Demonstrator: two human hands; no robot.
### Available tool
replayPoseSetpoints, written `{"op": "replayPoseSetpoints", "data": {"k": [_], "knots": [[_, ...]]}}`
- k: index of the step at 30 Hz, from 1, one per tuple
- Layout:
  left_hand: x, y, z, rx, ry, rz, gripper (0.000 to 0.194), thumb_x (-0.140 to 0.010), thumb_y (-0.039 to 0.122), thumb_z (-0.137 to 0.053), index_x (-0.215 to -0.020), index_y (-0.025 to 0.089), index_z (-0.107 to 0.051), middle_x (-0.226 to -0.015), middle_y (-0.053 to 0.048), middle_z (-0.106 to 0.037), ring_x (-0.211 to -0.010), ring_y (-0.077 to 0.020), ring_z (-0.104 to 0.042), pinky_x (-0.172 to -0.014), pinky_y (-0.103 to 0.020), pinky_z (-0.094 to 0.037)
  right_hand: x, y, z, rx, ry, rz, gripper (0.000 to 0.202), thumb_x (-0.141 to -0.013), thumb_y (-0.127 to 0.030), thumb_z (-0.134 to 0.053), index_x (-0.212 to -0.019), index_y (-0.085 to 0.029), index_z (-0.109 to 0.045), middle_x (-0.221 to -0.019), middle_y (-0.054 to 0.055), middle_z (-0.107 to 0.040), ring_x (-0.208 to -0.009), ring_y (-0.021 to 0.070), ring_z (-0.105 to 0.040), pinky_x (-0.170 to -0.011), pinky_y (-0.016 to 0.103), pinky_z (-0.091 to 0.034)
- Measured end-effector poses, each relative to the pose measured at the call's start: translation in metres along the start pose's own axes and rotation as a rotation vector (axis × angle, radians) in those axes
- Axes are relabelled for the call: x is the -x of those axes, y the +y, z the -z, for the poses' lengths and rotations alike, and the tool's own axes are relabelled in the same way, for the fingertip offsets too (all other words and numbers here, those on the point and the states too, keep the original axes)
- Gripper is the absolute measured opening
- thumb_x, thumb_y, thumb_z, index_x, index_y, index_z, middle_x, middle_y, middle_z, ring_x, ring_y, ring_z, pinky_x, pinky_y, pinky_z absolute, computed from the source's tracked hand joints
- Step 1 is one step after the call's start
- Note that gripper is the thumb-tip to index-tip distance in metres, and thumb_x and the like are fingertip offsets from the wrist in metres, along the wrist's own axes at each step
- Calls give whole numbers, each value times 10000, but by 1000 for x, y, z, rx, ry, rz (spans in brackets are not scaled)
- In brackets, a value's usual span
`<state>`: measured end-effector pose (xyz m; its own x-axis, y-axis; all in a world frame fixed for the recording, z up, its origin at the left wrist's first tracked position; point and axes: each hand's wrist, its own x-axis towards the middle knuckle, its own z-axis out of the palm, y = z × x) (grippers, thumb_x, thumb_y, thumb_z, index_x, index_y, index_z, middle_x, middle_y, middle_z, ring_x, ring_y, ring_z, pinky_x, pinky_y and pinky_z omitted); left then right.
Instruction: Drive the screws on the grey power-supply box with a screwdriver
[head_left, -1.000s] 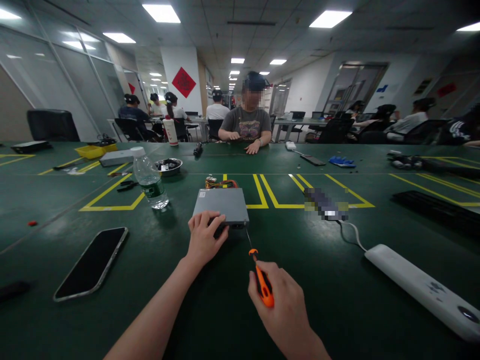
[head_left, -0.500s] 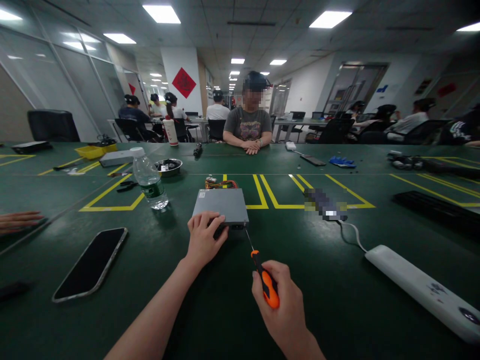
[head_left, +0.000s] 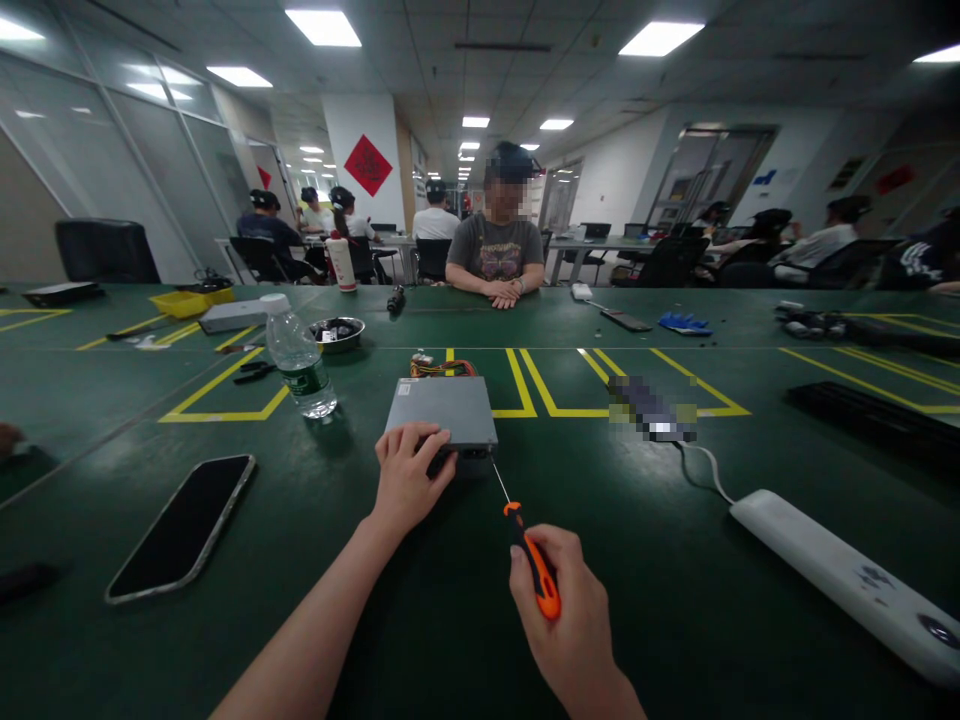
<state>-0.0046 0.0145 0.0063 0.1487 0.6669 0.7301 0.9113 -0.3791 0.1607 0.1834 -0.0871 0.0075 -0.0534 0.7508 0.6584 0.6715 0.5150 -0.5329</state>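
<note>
A grey metal computer power supply [head_left: 439, 403] lies on the green table, its bundle of coloured cables [head_left: 444, 368] at the far side. My left hand [head_left: 411, 470] grips its near left part, fingers on top and thumb against the near face. In my right hand [head_left: 566, 590] is an orange and black screwdriver [head_left: 541, 575], held closed around the handle. Its thin shaft points away from me, and the tip meets the lower right corner of the near face. Whether the tip sits in a screw is too small to tell.
Left of the power supply stands a water bottle [head_left: 301, 365], with a phone [head_left: 184, 528] nearer me. A metal bowl [head_left: 339, 334] of small parts is behind. A white power bank [head_left: 840, 580] lies right, cabled to a blurred device [head_left: 651, 405]. Opposite sits a person [head_left: 496, 250].
My right hand has shifted slightly right and the screwdriver handle has turned about its axis. Another person's hand at the left edge has drawn back. My left hand and the power supply stay put.
</note>
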Motion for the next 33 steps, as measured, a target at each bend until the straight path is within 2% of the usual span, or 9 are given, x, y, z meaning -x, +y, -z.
{"op": "replayPoseSetpoints", "data": {"k": [6, 9, 13, 16, 22, 25, 29, 31, 33], "knots": [[1, 0, -1, 6, 15, 1, 221, -781, 306, -569, -993, 252, -600, -1045, -61, -591, -994, -238, -481, -847, -406, -318, 2, -3, -1, 158, 16, 169, 157, -823, -133, -454, -925, -181, -563, -720, 20, -513, -612, 126, -515, -545, 254, -431], [0, 0, -1, -3, 15, -2, 224, -781, 307, -568, -995, 250, -598, -1050, -60, -589, -992, -238, -479, -842, -404, -318, 1, -4, 1, 132, -20, 141, 132, -833, -195, -479, -943, -192, -552, -746, 24, -524, -628, 131, -528, -552, 258, -447], [0, 0, -1, -8, 6, -5, 224, -785, 304, -565, -1000, 248, -594, -1048, -64, -582, -993, -238, -475, -840, -403, -320, 2, -1, 2, 35, 7, -1, 269, -850, -349, -495, -1056, -179, -465, -766, 18, -566, -588, 120, -549, -512, 237, -470], [0, 0, -2, -8, -1, 0, 228, -784, 305, -567, -1004, 251, -591, -1060, -65, -577, -1004, -242, -470, -847, -408, -317, 3, 2, 1, 2, 19, -12, 167, -870, -273, -461, -1007, -180, -475, -738, 4, -561, -556, 101, -539, -500, 213, -459], [1, -1, -2, -1, 2, 0, 224, -777, 304, -575, -995, 255, -592, -1058, -62, -579, -1001, -244, -474, -847, -408, -319, 2, -1, 0, 138, 37, 183, 144, -813, -144, -487, -927, -190, -563, -729, 21, -518, -633, 134, -518, -566, 268, -436], [1, -1, -1, -8, 0, 2, 226, -779, 299, -574, -1001, 256, -590, -1061, -62, -578, -1001, -244, -472, -845, -408, -320, 0, -3, 2, 134, 10, 136, 120, -832, -211, -490, -936, -191, -545, -750, 27, -537, -638, 139, -530, -561, 268, -443], [1, -1, -1, -11, -3, -4, 230, -781, 297, -572, -1005, 247, -590, -1059, -64, -579, -998, -241, -473, -845, -407, -318, 2, -1, 1, 51, 10, -38, 260, -851, -347, -504, -1041, -173, -467, -724, 4, -563, -563, 115, -544, -499, 223, -455], [1, -1, -2, -6, 3, -1, 229, -780, 297, -574, -1004, 249, -591, -1057, -62, -582, -1000, -239, -475, -848, -407, -317, 3, 1, 0, 21, 8, -43, 193, -862, -305, -487, -1003, -174, -469, -693, -11, -553, -533, 101, -534, -483, 207, -448], [1, -1, -2, -2, 14, -2, 232, -776, 298, -579, -1003, 252, -592, -1050, -60, -584, -998, -238, -478, -849, -406, -316, 4, 2, -1, 49, 21, 43, 131, -853, -234, -478, -971, -177, -493, -719, 2, -554, -571, 108, -542, -515, 222, -455]]}}
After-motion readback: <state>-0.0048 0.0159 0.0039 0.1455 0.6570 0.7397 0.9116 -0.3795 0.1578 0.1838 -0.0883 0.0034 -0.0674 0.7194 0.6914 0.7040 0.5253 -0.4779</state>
